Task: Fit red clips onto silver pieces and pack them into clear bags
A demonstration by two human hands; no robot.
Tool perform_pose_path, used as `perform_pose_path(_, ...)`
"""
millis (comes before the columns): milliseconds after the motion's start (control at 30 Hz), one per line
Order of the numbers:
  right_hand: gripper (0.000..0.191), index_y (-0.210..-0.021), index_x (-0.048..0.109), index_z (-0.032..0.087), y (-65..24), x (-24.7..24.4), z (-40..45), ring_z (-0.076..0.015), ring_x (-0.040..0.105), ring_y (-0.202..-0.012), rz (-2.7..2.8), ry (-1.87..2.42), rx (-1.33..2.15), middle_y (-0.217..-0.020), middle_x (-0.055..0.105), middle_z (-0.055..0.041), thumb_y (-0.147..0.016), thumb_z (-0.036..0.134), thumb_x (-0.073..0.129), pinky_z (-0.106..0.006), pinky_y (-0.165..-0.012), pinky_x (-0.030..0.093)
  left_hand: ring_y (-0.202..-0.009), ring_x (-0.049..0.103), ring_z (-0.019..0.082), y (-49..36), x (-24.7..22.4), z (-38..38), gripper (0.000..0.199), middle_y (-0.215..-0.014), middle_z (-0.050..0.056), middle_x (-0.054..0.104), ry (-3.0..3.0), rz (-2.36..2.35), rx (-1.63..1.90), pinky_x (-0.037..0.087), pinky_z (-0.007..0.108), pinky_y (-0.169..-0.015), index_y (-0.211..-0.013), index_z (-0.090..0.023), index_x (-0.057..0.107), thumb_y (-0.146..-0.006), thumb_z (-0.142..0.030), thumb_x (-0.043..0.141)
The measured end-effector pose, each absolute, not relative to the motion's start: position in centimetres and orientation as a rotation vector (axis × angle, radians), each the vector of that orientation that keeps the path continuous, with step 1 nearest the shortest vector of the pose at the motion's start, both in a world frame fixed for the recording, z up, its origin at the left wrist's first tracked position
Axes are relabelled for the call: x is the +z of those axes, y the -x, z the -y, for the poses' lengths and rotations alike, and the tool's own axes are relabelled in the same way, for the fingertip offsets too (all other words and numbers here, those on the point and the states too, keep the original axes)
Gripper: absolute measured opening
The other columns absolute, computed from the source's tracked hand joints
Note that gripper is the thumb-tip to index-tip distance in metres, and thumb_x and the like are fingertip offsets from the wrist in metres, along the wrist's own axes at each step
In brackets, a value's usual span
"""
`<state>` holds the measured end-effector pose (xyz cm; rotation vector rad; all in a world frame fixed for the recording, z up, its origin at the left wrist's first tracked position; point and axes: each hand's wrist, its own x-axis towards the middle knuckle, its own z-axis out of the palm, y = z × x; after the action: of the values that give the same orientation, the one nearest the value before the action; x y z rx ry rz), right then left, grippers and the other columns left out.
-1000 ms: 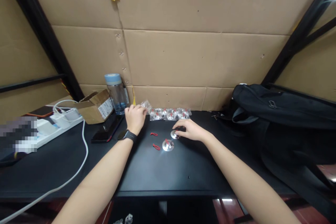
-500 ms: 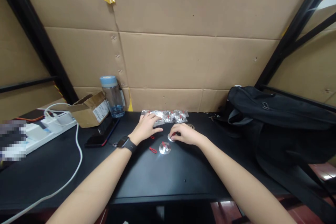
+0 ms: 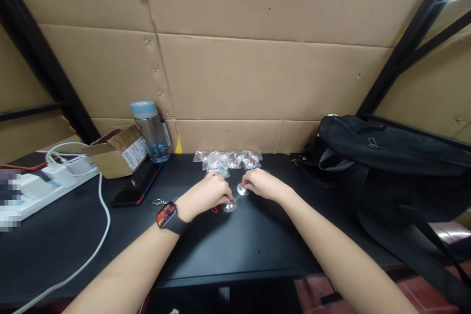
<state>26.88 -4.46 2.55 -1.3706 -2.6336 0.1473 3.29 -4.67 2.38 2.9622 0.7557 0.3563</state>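
Two small silver finger cymbals are at the middle of the black table. My left hand [image 3: 211, 194], a dark watch on its wrist, is closed in a pinch at the top of the nearer cymbal [image 3: 230, 206]. The other cymbal [image 3: 242, 189] sits slightly farther back, its top pinched by my right hand [image 3: 259, 184]. Fingers cover most of the cymbals' knobs. A red cord loop [image 3: 214, 210] lies by my left fingers. Behind both hands, several clear-bagged finger cymbals [image 3: 235, 160] with red bits are lined along the cardboard wall.
A water bottle [image 3: 150, 132], an open cardboard box [image 3: 117, 153], a phone [image 3: 136, 186] and a white power strip [image 3: 61, 179] with a trailing cable [image 3: 105, 206] stand at left. A black bag [image 3: 368, 157] fills the right side. The cardboard wall [image 3: 235, 78] closes the back.
My left hand has come from the bagged cymbals down to the nearer cymbal and closed on it. My right hand keeps its pinch on the other cymbal. The view has shifted slightly.
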Motion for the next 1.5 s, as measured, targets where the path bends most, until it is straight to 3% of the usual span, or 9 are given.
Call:
perform_pose_path(167,0.01,-0.091,0.067,0.018,-26.8,2.6,4.8,-0.0185,0.064,-0.084,2.676,1.371,-0.004,-0.096,0.07,-0.0075,-0.093,0.015,0.058,-0.027,-0.072,0.04,-0.083,0.062,0.02,-2.8,2.1,4.4,0.022,-0.079,0.002,0.071,-3.008,-0.925,0.474,0.028,0.038,-0.086,-0.077,-0.021,0.07,-0.095,-0.021,0.058)
perform_pose_path(433,0.011,-0.085,0.062,0.017,-26.8,2.3,4.5,-0.0188,0.06,-0.082,2.61,1.245,0.04,-0.089,0.066,-0.0075,-0.094,0.016,0.056,-0.031,-0.081,0.041,-0.093,0.061,0.021,-2.4,2.6,4.0,0.019,-0.095,0.003,0.072,-2.788,-1.167,0.871,0.027,0.036,-0.084,-0.091,-0.023,0.061,-0.102,-0.029,0.047)
perform_pose_path(633,0.021,-0.091,0.06,0.02,-27.1,2.8,3.3,-0.0185,0.058,-0.079,1.795,1.056,0.36,-0.09,0.063,-0.0055,-0.098,0.037,0.051,-0.029,-0.073,0.046,-0.097,0.061,0.021,-2.4,2.6,3.7,0.018,-0.096,0.002,0.073,-2.721,-1.233,0.94,0.027,0.037,-0.088,-0.09,-0.023,0.063,-0.1,-0.028,0.049)
perform_pose_path(800,0.027,-0.09,0.06,0.019,-28.2,3.1,2.9,-0.0167,0.056,-0.071,1.587,1.018,0.484,-0.084,0.062,-0.0038,-0.092,0.046,0.058,-0.029,-0.068,0.047,-0.091,0.065,0.02,-2.6,2.9,3.6,0.019,-0.096,0.001,0.075,-2.469,-1.306,1.054,0.033,0.035,-0.088,-0.091,-0.023,0.066,-0.099,-0.03,0.05)
perform_pose_path(1000,0.024,-0.089,0.061,0.02,-26.7,3.1,3.9,-0.0196,0.059,-0.085,1.601,0.985,0.437,-0.094,0.061,-0.0068,-0.093,0.044,0.059,-0.031,-0.076,0.051,-0.09,0.067,0.019,-2.7,2.3,2.8,0.021,-0.094,0.002,0.074,-2.108,-1.201,1.258,0.047,0.03,-0.083,-0.09,-0.021,0.068,-0.094,-0.038,0.057)
perform_pose_path(1200,0.02,-0.09,0.061,0.02,-24.7,2.0,4.5,-0.0211,0.059,-0.095,1.586,0.969,0.423,-0.104,0.059,-0.009,-0.094,0.039,0.058,-0.033,-0.084,0.052,-0.091,0.068,0.021,-3.5,1.3,2.4,0.023,-0.095,0.005,0.075,-1.962,-1.158,1.365,0.052,0.035,-0.088,-0.091,-0.02,0.069,-0.092,-0.04,0.059)
perform_pose_path(1300,0.024,-0.089,0.059,0.021,-23.6,0.7,4.4,-0.0227,0.059,-0.105,1.609,0.947,0.574,-0.114,0.06,-0.01,-0.094,0.044,0.058,-0.035,-0.089,0.053,-0.092,0.07,0.022,-4.1,1.1,2.9,0.024,-0.096,0.004,0.076,-1.977,-1.169,1.324,0.053,0.036,-0.09,-0.091,-0.021,0.071,-0.092,-0.041,0.059)
perform_pose_path(1500,0.032,-0.088,0.059,0.02,-22.6,-0.1,4.5,-0.0173,0.065,-0.09,1.495,0.826,1.069,-0.106,0.061,-0.0046,-0.085,0.05,0.07,-0.033,-0.079,0.06,-0.092,0.071,0.022,-4.1,1.2,3.5,0.021,-0.094,0.002,0.078,-2.029,-1.174,1.224,0.051,0.034,-0.091,-0.088,-0.022,0.074,-0.09,-0.04,0.063)
